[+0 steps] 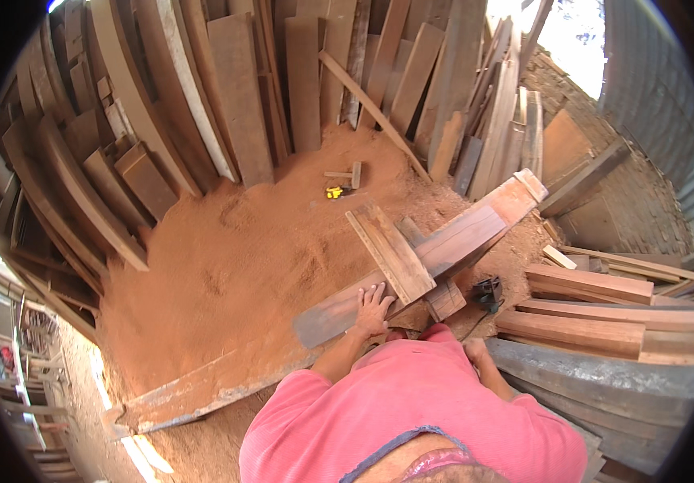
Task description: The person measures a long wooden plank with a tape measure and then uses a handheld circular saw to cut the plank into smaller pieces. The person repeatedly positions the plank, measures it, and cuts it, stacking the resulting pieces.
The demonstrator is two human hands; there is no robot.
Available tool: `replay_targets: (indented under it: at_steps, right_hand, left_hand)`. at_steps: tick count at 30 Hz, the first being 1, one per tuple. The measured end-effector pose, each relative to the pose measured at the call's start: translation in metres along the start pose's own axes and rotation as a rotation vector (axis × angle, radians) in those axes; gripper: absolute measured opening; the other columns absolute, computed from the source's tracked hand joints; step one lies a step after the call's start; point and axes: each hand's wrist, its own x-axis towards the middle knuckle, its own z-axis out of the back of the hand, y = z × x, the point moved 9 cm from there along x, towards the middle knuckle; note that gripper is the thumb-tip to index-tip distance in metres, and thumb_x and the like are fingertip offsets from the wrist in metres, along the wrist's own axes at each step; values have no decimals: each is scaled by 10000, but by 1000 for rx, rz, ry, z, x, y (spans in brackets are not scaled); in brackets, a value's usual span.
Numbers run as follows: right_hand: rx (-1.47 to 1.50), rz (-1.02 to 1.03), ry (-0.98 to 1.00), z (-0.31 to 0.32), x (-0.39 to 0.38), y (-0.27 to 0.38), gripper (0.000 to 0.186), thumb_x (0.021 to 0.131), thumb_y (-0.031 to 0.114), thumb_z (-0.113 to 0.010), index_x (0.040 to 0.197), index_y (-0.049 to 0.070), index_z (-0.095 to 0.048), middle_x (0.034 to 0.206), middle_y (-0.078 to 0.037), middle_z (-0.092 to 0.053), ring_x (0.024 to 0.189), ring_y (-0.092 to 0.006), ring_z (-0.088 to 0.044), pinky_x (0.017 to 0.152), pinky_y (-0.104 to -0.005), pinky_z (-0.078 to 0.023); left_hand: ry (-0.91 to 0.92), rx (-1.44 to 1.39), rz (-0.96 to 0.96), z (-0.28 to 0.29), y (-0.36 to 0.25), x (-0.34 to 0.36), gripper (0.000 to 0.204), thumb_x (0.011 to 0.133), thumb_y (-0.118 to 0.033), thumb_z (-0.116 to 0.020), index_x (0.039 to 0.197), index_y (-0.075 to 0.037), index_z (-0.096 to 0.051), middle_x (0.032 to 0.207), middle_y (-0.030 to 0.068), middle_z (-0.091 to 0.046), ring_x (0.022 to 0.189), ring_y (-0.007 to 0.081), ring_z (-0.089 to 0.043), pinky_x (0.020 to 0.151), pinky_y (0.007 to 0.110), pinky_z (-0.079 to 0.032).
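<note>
My left hand [373, 311] lies with fingers spread on the near left end of a long plank [319, 324], which slants up to the right. Across that plank rests a shorter, reddish-brown board [391, 256]. A small wood block [445, 300] sits beside the board's near end. Close to my right side is my right hand [476, 351], its fingers mostly hidden, so any hold is unclear. Beyond it, a dark tool-like object [488, 294] stands right of the plank; its kind is not plain.
Reddish sawdust [226, 266] is heaped ahead and left, with a small yellow-and-black object [335, 192] and two wooden pieces [347, 174] on it. Tall boards [238, 97] lean behind. Stacked timber [572, 330] lies at right, a long beam [202, 390] at left.
</note>
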Motion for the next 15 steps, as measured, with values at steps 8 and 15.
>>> replay_targets:
  at_steps: [8, 15]
  right_hand:
    - [282, 68, -269, 185, 86, 124, 380, 941, 276, -610, 1111, -48, -714, 1165, -271, -709, 1151, -438, -655, 1008, -470, -501]
    - [243, 350, -368, 307, 167, 214, 329, 964, 195, -647, 1175, -53, -689, 1110, -304, -707, 1099, -437, -682, 969, -465, -529]
  left_hand:
    - [-281, -298, 259, 41, 32, -25, 409, 736, -110, -678, 1129, -14, -619, 1081, 257, -656, 1053, 480, -600, 959, 554, -489]
    - [-825, -594, 800, 99, 66, -108, 306, 834, -16, -576, 1135, 17, -625, 898, 177, -724, 702, 275, -673, 666, 374, -543]
